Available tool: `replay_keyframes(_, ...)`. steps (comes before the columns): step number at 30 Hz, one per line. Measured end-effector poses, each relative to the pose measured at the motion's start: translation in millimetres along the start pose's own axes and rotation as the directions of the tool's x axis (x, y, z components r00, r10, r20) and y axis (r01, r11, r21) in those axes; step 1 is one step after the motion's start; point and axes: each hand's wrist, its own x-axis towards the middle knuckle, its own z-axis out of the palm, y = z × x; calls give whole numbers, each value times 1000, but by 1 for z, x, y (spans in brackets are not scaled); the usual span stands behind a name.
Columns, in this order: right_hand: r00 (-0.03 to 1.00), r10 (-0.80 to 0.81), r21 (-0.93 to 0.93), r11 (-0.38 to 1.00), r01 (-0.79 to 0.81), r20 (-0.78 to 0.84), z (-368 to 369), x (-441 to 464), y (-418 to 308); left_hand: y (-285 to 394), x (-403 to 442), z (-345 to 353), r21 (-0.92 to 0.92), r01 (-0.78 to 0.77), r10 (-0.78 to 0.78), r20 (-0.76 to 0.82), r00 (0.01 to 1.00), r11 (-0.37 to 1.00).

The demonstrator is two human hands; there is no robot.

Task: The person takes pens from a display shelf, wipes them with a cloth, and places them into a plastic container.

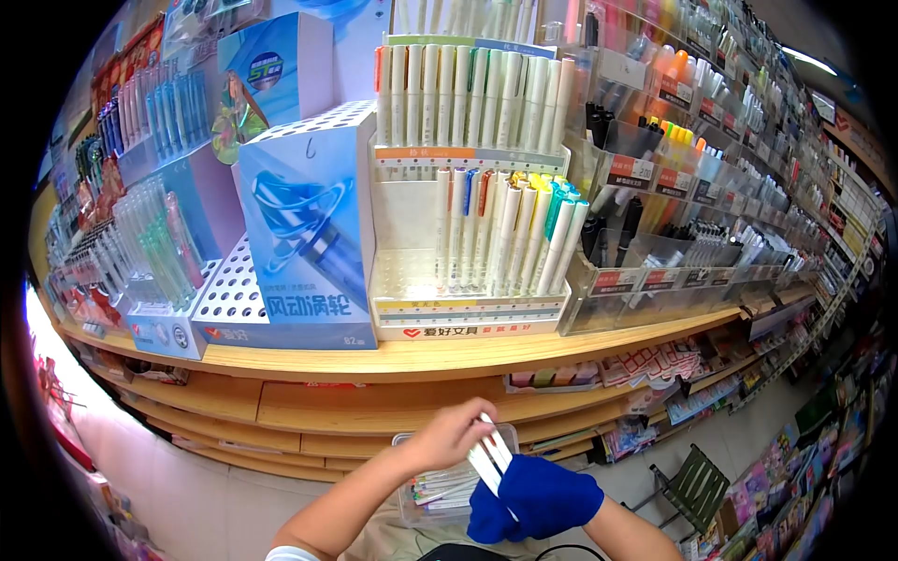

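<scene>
At the lower middle, my left hand [453, 434] has its fingers closed on the upper ends of a few white pens [490, 454]. My right hand is wrapped in a blue cloth [538, 497], which lies around the pens' lower part; its fingers are hidden under the cloth. Below my left hand, a clear plastic box [403, 505] holds several white pens with coloured marks. Above, on the wooden shelf, a white display rack [470, 316] holds rows of white pens, with yellow and teal ends among the lower ones.
A blue box display [309, 224] stands left of the rack on the wooden shelf [430, 356]. Clear pen holders [617, 276] fill the right side. Lower wooden shelves [351, 408] run behind my hands. A dark green folding stool [697, 488] stands on the floor at right.
</scene>
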Motion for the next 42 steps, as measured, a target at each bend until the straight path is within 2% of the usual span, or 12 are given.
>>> replay_keyframes(3,954,293,455,842,-291,68,0,-5,1,0,1,-7,2,-39,40,-26,999,999)
replay_keyframes(10,984,-49,859,497,-125,171,-6,2,36,-17,-14,33,-654,248,-414,-110,904,715)
replay_keyframes(14,968,-136,53,987,150,-209,10,2,20,2,-22,62,-792,184,-126,135,983,583)
replay_keyframes(18,832,-518,-570,752,331,-200,12,11,31,-6,-20,70,-902,187,-194,118,974,389)
replay_keyframes(22,969,-231,-506,827,243,89,1,8,49,-8,-19,60,-841,100,-292,-72,954,531)
replay_keyframes(24,912,-370,-838,429,336,176,4,2,29,-6,-22,50,-859,104,-302,-61,951,502)
replay_keyframes(30,839,-381,-591,802,91,-387,-13,7,-18,-9,-34,59,-872,271,-337,131,932,408)
replay_keyframes(31,834,-77,-118,993,15,-546,-6,9,-16,-5,-34,63,-882,271,-338,139,931,386)
replay_keyframes(33,835,-5,-49,998,-26,-550,-3,9,-14,1,-36,66,-750,366,-329,208,921,550)
replay_keyframes(35,867,-435,-810,583,64,-245,-13,8,-11,-4,-39,71,-682,385,-316,231,920,622)
replay_keyframes(40,854,-337,-348,916,200,-397,-19,10,11,-5,-42,58,-906,424,18,424,906,8)
replay_keyframes(42,825,-521,-734,645,213,-218,-24,7,7,5,-41,56,-906,422,1,422,907,-15)
